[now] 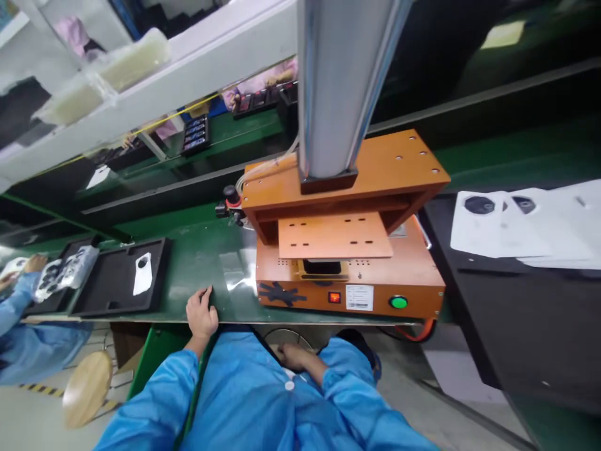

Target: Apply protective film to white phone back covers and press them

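Observation:
My left hand (201,313) rests on the front edge of the green bench (195,250), fingers stretched out and nothing held. Down at my lap, below the bench edge, is my right hand (290,356); its fingers are mostly hidden, so its grip is unclear. In front of me stands an orange press machine (305,297) with a flat raised plate (335,235). Under that plate a dark rectangular piece (322,267) sits in a gold-coloured holder. A red switch (334,297) and a lit green button (399,302) are on the machine's front.
On the left, a black tray (117,294) holds one white card with a dark round hole (143,274). Several overlapping white sheets (498,225) lie on the black surface (526,313) at right. A co-worker's blue sleeve (21,294) is at far left, near a wooden stool (87,388).

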